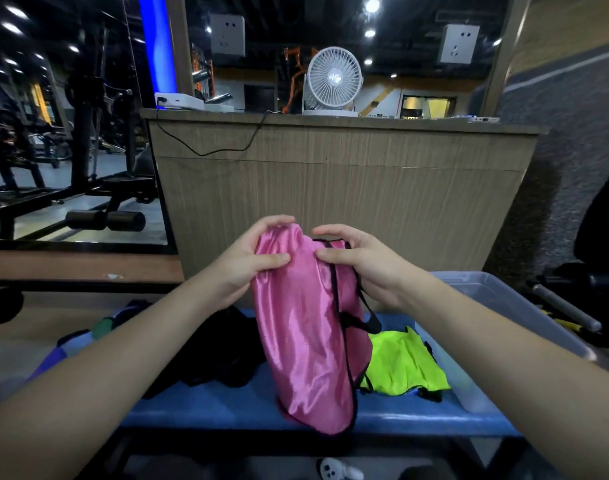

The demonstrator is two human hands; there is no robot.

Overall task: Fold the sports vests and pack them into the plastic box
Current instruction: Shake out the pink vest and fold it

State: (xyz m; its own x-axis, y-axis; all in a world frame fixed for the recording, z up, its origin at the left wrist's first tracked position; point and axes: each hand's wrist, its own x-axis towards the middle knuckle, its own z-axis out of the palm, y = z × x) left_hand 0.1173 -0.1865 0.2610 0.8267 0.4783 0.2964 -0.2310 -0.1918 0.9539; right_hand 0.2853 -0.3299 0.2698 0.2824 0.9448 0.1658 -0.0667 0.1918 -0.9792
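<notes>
Both hands hold the pink vest point(306, 327) up by its top edge. The left hand point(251, 261) pinches the shiny cloth between thumb and fingers, and the right hand point(361, 265) pinches it just beside, where the black trim runs. The hands are close together, so the vest hangs bunched and long, straight down from the grip. Its bottom end rests on the blue bench point(226, 410).

A yellow-green vest point(403, 365) lies on the bench just right of the pink one. Dark clothes point(223, 351) lie in a heap on the left. The plastic box point(524, 317) sits at the right end of the bench, so the right hand is nearer to it. I think the pink vest still needs folding before it goes over that way.
</notes>
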